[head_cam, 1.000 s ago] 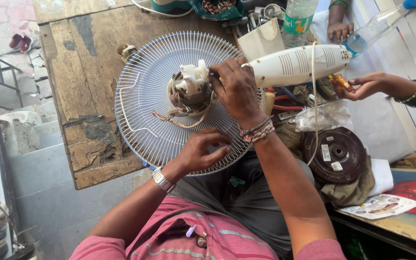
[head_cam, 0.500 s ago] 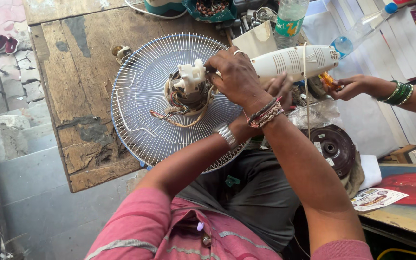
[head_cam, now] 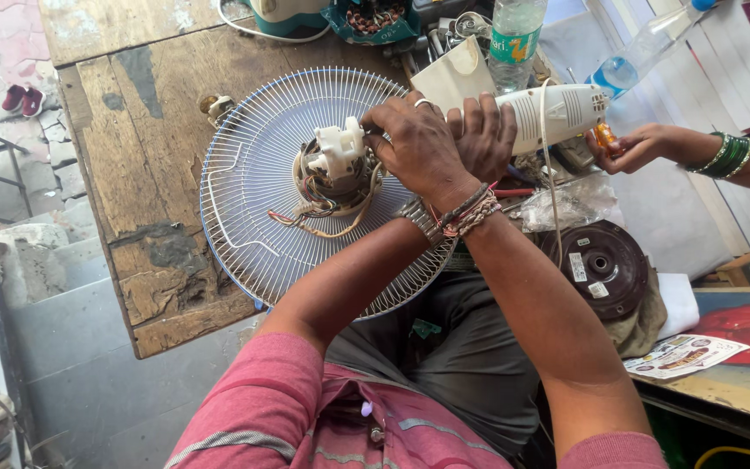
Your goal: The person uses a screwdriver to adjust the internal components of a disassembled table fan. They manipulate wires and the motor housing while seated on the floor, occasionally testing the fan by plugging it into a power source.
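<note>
Since a moment ago, both hands have closed in together at 3 o'clock of the fan motor [head_cam: 333, 178]. The right hand [head_cam: 420, 148] curls over the motor's edge, fingers bent, and the left hand [head_cam: 484, 135] presses just behind it; what either grips I cannot tell. The motor sits mid wire fan guard [head_cam: 245, 217] on the worn wooden desk [head_cam: 145, 130]. At 3 o'clock lies the white fan housing [head_cam: 557, 113], where another person's hand [head_cam: 635, 148] holds something orange.
</note>
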